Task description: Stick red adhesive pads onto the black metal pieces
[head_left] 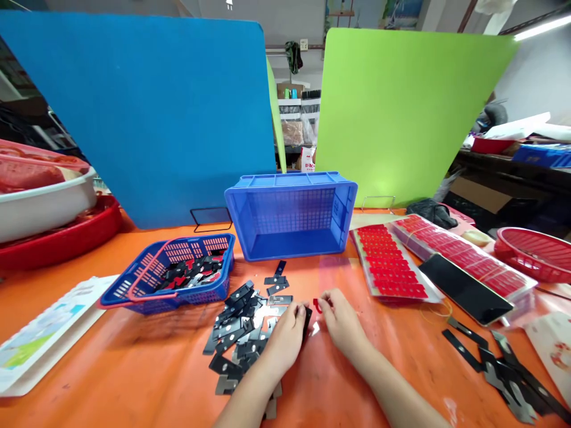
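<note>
My left hand (288,336) is closed on a small flat black plate (307,323), held up on edge above the orange table. Close by on the right, my right hand (341,321) pinches a small red sticker (317,305) between thumb and fingertips. The sticker and the plate are apart. Beside and partly beneath my left hand lies a loose pile of black and silver metal plates (238,333) with holes in them. To the right is a sheet of red stickers (388,261) in rows.
A blue basket (187,300) with a pink handle holds black and red pieces. A blue crate (292,244) lies on its side, opening toward me. At right are a phone (464,288), more red sheets (464,255), a red basket (535,255) and longer metal strips (504,368).
</note>
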Available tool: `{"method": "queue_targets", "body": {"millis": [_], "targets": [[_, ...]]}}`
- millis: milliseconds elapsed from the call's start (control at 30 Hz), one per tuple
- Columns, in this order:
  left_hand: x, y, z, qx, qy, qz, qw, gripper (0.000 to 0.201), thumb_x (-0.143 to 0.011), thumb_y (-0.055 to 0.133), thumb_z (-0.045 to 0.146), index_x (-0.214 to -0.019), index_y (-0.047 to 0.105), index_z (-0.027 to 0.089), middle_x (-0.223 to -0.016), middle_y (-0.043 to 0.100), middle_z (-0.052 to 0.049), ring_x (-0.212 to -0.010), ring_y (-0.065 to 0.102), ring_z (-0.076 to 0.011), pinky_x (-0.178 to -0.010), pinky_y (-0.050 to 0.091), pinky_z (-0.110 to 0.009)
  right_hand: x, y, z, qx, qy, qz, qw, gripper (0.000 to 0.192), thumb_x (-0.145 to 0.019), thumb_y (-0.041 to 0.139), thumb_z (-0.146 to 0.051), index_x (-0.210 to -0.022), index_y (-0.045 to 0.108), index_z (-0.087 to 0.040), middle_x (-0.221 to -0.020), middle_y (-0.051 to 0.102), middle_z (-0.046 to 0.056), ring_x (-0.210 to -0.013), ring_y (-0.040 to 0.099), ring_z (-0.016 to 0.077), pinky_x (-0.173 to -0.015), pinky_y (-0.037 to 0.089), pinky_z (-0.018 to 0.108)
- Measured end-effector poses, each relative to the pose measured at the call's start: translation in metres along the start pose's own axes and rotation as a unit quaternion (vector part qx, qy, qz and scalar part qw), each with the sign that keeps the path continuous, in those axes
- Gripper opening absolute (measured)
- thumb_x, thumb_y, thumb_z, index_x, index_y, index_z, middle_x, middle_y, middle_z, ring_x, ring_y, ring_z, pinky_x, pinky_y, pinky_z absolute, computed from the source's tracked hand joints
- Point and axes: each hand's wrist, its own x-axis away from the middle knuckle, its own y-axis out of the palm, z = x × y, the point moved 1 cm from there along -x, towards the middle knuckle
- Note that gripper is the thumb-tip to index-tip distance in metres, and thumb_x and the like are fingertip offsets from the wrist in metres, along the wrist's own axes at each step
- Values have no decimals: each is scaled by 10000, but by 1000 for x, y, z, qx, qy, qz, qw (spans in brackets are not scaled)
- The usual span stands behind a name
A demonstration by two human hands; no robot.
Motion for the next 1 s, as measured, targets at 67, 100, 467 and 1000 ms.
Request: {"method": "queue_targets", "body": {"millis": [67, 100, 467, 1000], "targets": [[0, -1, 0, 50, -22, 14, 998, 318, -774, 411, 467, -842, 577, 204, -881, 621, -52, -843, 548, -200, -762, 368, -290, -4, -5, 0, -57, 14, 16, 998, 173, -860, 338, -294, -777, 455, -197, -746, 536, 29, -697, 533, 157, -635, 412, 272], [0, -1, 1, 83, -32, 22, 996, 317, -760, 433, 475, -813, 577, 198, -807, 620, -41, -767, 556, -188, -716, 381, -280, -6, -6, -1, -84, 18, 19, 996, 158, -856, 350, -299, -788, 449, -196, -752, 537, 27, -695, 537, 152, -632, 420, 269], [7, 15, 8, 444, -205, -2, 872, 182, -634, 672, 272, -706, 539, 173, -550, 498, 63, -478, 463, -32, -490, 370, -133, 8, 2, -34, -478, 100, -122, 864, 213, -704, 628, -269, -760, 432, -208, -732, 514, -37, -688, 508, 107, -640, 398, 233], [16, 1, 23, 367, -173, -62, 912, 429, -646, 583, 112, -1063, 577, 212, -915, 640, -41, -856, 566, -146, -694, 453, -231, 2, -7, -19, -263, 60, -66, 961, 85, -744, 522, -209, -808, 466, -208, -712, 501, -33, -624, 465, 108, -580, 377, 234]]}}
